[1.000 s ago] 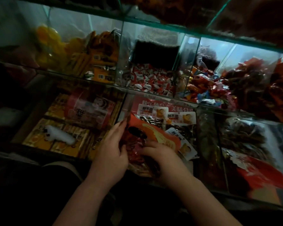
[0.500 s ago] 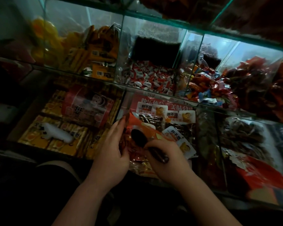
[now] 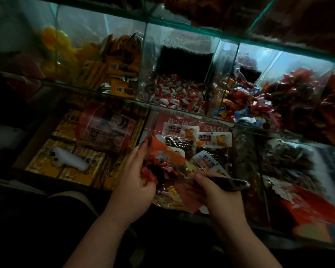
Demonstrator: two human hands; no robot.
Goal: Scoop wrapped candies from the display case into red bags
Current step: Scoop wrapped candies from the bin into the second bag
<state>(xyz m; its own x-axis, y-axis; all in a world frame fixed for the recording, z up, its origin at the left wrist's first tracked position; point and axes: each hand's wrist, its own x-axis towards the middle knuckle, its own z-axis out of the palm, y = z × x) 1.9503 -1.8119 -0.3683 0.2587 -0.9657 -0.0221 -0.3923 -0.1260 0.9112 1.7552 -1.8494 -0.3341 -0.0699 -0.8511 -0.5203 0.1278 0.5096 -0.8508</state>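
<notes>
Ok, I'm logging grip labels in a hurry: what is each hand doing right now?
Left hand: holding the red bag at its mouth.
Right hand: gripping the dark scoop by its handle.

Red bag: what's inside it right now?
Wrapped candies and the bowl of the dark scoop, gripped by the right hand. The left hand hides the rest of the red bag.

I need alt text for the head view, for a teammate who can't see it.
Seen from above, the left hand holds a red bag open while the right hand grips a dark scoop, its bowl in the bag's mouth among wrapped candies. Behind them stands a dim glass display case with compartments of sweets.
</notes>
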